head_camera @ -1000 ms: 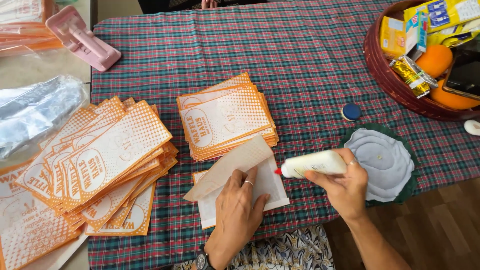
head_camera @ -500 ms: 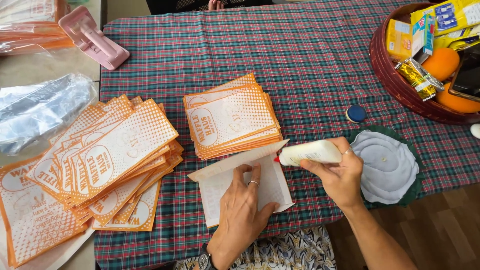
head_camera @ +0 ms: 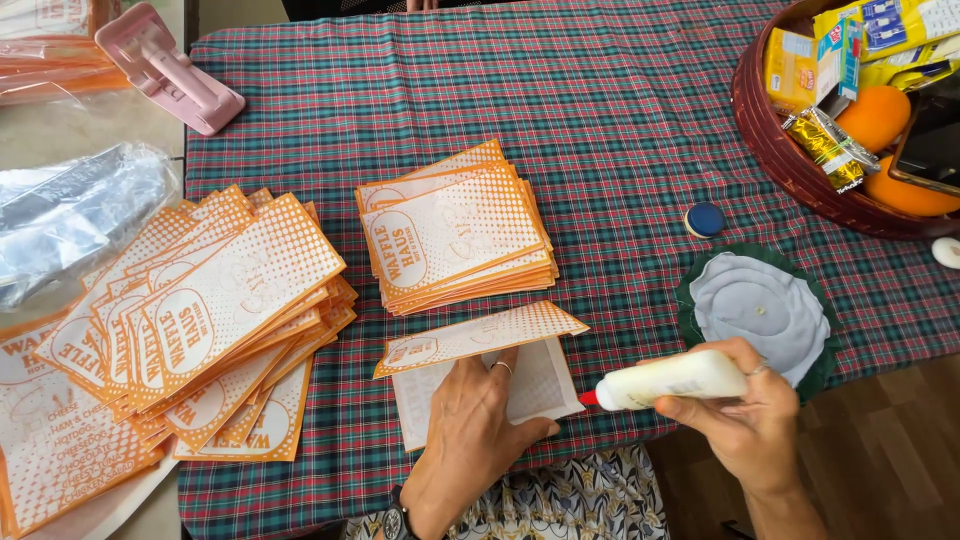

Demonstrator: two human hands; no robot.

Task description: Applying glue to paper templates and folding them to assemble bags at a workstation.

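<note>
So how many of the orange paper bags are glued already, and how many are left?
Neat stack looks finished. The left hand presses one open bag flat; the right hand holds the glue bottle at its edge. The fanned pile seems left; I cannot count either.

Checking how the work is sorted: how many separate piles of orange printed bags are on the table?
2. A fanned pile lies at the left; a neater pile sits mid-table, above the left hand. More orange sheets at the frame's left edge may be another pile.
</note>
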